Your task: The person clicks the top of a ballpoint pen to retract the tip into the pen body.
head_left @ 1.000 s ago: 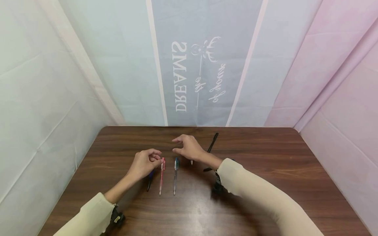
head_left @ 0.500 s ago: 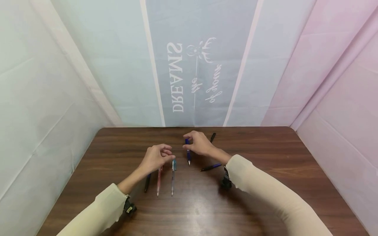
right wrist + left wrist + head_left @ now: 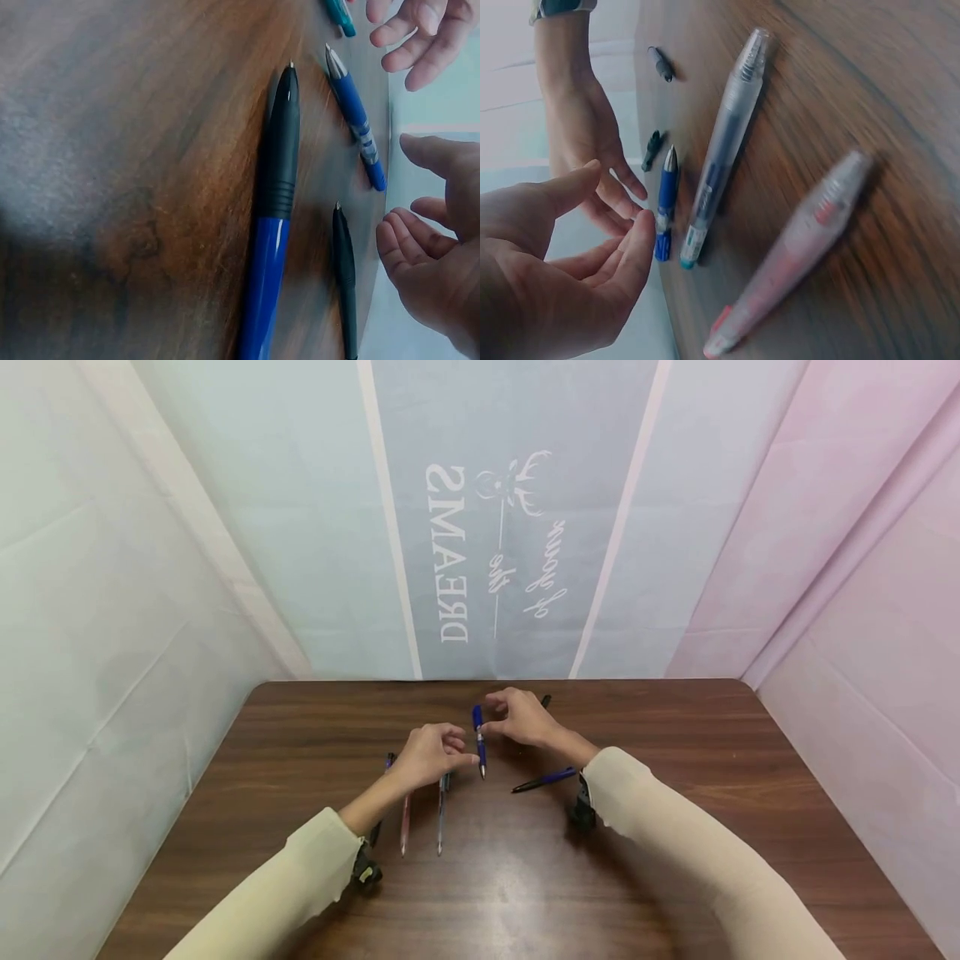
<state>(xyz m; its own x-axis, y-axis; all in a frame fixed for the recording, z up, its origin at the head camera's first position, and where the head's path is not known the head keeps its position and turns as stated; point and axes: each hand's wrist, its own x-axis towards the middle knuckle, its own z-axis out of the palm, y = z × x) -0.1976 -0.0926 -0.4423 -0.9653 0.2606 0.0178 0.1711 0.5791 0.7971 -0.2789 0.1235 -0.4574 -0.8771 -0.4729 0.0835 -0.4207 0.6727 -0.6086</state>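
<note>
A blue pen (image 3: 481, 745) with a silver tip lies on the table between the two hands. My left hand (image 3: 431, 757) hovers at its left, thumb reaching close to the barrel, fingers loosely bent and holding nothing. On the other side is my right hand (image 3: 522, 718), its thumb and fingers apart with nothing gripped. The left wrist view shows a clear pen with a teal end (image 3: 724, 150) and a pink pen (image 3: 787, 259) beneath the left hand. Below the right hand lies a blue-and-black pen (image 3: 274, 217); a black pen (image 3: 345, 277) is partly hidden by that hand in the head view.
Another dark pen (image 3: 376, 835) lies at the left, partly covered by the left arm. The brown wooden table (image 3: 495, 893) meets a hanging printed cloth (image 3: 517, 568) at its back edge, with pale cloth on both sides.
My left hand has moved right, past the pink and teal-ended pens, toward the blue pen. The right hand has shifted right, uncovering the blue pen and the blue-and-black one.
</note>
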